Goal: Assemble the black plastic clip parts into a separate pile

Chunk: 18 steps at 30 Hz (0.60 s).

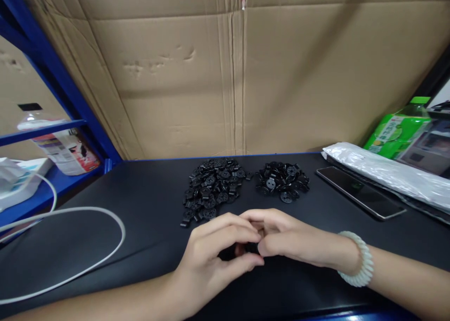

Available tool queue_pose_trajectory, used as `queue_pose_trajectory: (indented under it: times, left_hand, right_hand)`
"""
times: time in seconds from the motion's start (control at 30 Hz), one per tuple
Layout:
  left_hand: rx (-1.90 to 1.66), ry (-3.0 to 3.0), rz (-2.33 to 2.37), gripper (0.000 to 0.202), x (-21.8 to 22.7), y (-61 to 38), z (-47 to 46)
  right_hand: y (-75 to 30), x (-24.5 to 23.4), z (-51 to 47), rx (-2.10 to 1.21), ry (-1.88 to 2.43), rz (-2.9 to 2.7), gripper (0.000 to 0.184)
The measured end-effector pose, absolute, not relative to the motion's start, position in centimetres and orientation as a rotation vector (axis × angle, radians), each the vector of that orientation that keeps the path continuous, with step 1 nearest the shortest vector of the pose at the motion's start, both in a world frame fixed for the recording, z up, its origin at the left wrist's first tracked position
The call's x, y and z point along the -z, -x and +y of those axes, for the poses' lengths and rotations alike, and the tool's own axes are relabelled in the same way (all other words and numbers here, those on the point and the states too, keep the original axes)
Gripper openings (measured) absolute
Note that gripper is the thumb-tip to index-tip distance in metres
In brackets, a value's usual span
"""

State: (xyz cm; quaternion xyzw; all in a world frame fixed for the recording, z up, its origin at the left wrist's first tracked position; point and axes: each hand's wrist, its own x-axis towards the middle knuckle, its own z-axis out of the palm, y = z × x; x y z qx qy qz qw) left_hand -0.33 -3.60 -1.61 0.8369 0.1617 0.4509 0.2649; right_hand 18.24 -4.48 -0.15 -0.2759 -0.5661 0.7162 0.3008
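My left hand [214, 257] and my right hand [281, 234] meet above the near part of the black table. Between their fingertips is a small black part [252, 247], mostly covered, so its shape is hard to make out. The fingers of both hands are curled and closed around it. Just beyond my left hand lies a large pile of black plastic parts [214, 187] with round, slotted discs and short tabs. To its right sits a smaller pile of black round discs [283, 180], some showing holes.
A phone [360, 192] lies at the right beside a silvery plastic package [386, 171]. Behind that are a green pack [397, 131] and a bottle. A white cable [116, 218] loops over the left side. A blue shelf frame holds a labelled bottle [66, 147]. Cardboard [176, 77] stands behind.
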Motion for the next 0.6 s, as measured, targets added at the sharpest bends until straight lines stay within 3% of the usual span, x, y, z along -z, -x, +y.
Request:
queue_pose_trajectory:
  times: [0.4, 0.6]
  left_hand:
    - [-1.209, -2.252, 0.405, 0.017, 1.8, -0.1, -3.5]
    - [-1.164, -2.322, 0.428, 0.011, 1.9, -0.6, -3.6]
  right_hand:
    - [-17.9, 1.0, -4.4, -1.994, 0.765, -1.429, 0.033]
    - [-17.5, -0.3, -5.1, -1.727, 0.882, -1.735, 0.028]
